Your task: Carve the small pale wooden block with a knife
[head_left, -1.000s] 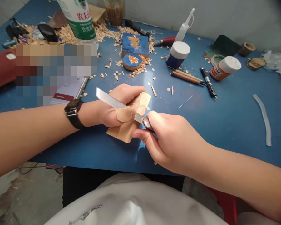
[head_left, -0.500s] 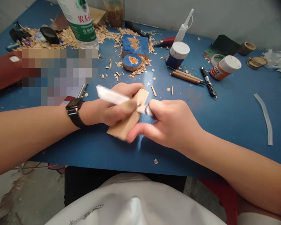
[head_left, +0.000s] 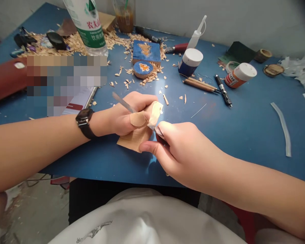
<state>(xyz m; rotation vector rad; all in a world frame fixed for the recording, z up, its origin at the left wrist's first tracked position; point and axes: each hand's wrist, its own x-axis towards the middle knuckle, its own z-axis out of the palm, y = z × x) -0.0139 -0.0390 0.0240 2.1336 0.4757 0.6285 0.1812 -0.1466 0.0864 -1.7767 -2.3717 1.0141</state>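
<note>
A pale wood block [head_left: 133,139] is gripped in my left hand [head_left: 127,117], which has a bandage on its thumb and a black watch at the wrist. My right hand [head_left: 179,145] is closed around the handle of a carving knife [head_left: 124,102]. The knife's blade lies across the block and passes by the left thumb, its tip pointing up and left. My right thumb rests against the block's lower edge. The block's upper end shows a bright cut face.
Wood shavings [head_left: 114,40] lie around a water bottle [head_left: 91,30]. A blue-painted block [head_left: 146,51] and a painted round [head_left: 143,69] sit ahead. Jars [head_left: 190,62], sticks [head_left: 200,84], a pen [head_left: 223,89] and a clear strip [head_left: 282,128] are at right; a phone [head_left: 78,101] at left.
My right hand has moved slightly down, with the knife turned and drawn lower across the block. The whole view has also shifted a little.
</note>
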